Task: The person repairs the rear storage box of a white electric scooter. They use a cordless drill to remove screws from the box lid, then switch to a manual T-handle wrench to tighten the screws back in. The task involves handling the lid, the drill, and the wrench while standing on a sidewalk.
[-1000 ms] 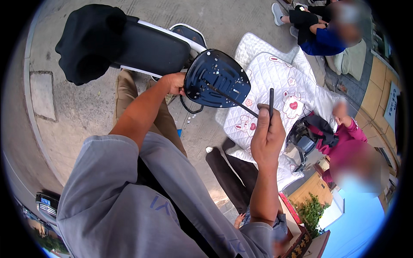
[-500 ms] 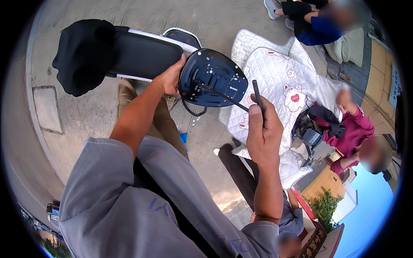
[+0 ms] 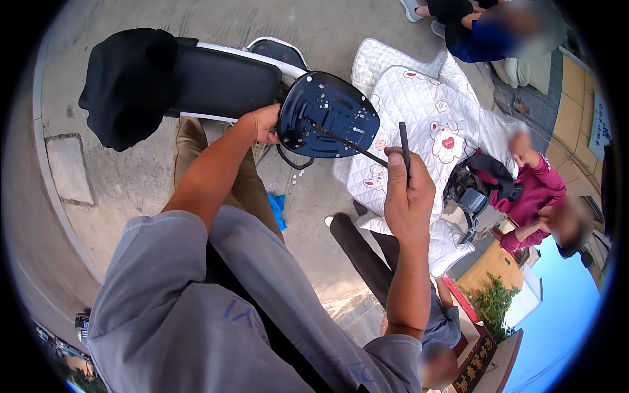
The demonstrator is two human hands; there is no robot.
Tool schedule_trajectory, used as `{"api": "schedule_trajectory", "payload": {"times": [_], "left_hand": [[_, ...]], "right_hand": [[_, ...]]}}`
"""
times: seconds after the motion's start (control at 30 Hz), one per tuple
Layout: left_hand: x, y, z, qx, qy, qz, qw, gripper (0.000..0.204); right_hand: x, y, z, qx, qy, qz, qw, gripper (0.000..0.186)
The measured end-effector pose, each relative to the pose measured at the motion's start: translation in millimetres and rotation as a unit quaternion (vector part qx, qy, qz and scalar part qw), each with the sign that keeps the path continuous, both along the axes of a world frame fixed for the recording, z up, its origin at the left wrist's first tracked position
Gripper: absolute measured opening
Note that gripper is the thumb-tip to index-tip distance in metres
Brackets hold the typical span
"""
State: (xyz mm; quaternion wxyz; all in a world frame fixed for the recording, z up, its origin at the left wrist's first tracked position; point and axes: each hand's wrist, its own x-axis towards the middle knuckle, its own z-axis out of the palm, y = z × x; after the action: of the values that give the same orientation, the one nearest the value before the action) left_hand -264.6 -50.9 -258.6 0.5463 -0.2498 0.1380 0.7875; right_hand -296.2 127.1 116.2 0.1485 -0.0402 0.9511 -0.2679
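Observation:
A black-seated scooter stands before me, with a dark oval metal plate at the right end of its seat. Slots and small pale spots mark the plate. My left hand is closed on the plate's left edge, its fingertips partly hidden. My right hand is closed round a dark rod-shaped wrench. The long shaft reaches to the middle of the plate, while a thicker dark bar stands up from my fist. My fingers hide where the two parts meet. A black loop hangs below the plate.
A white quilted cover with rabbit patterns spreads right of the plate. A person in maroon sits beside it, another in blue beyond. Dark trouser legs reach in below. A blue scrap lies on the pavement.
My right hand has shifted slightly right, and its upright bar tilts a little differently. My left hand has moved slightly lower along the plate's edge. More of the blue scrap shows.

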Motion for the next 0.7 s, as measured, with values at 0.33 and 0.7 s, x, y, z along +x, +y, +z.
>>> {"api": "schedule_trajectory", "payload": {"times": [0.33,0.7], "left_hand": [[1.5,9.1,-13.8,0.015,0.029,-0.016,0.999,0.008],[-1.6,4.2,-15.3,0.017,0.015,-0.038,0.999,0.008]], "right_hand": [[-9.5,-19.8,4.8,0.046,-0.009,-0.011,0.999,0.029],[-11.6,-19.0,3.1,0.056,-0.012,-0.017,0.998,0.031]]}}
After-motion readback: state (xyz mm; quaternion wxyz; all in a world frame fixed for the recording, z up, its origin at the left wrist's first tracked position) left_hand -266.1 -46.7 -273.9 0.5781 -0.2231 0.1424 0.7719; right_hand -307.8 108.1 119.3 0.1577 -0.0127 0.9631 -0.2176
